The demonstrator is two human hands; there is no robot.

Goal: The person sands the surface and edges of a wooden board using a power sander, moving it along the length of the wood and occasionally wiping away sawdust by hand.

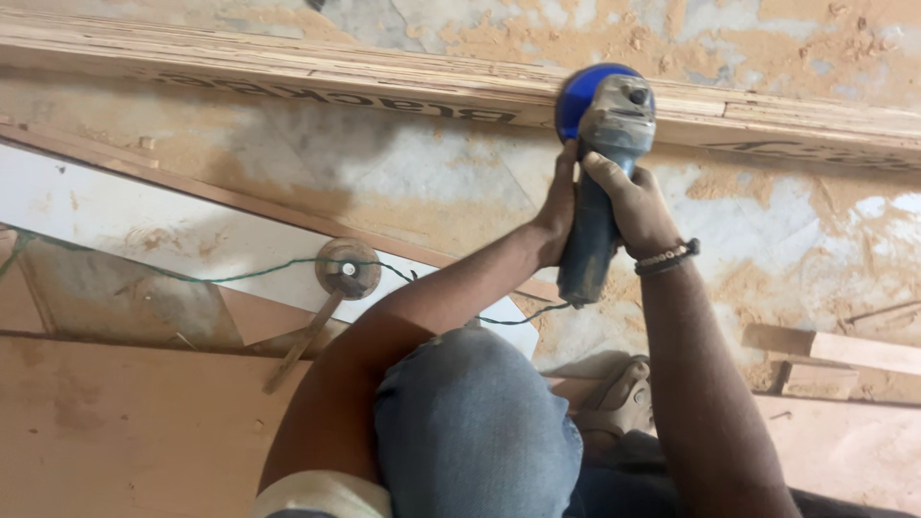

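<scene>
Both my hands grip a blue angle grinder [593, 206]. My left hand [559, 206] wraps the left side of its body and my right hand [628, 201] holds the right side, with a beaded bracelet at that wrist. The grinder's grey head and blue disc guard [582, 91] press against the edge of a long stacked plywood board [288, 77] that runs across the top. A thin green cord [240, 273] trails from the grinder's tail leftward. My knee in blue jeans [470, 422] is bent below my arms.
Sawdust covers the marbled floor [403, 182]. A white laminated sheet [144, 230] with a brown edge lies at left over brown boards [125, 422]. A round disc on a wooden stick [345, 270] rests on it. Wood offcuts [825, 360] lie at right, a sandal [619, 398] beside my knee.
</scene>
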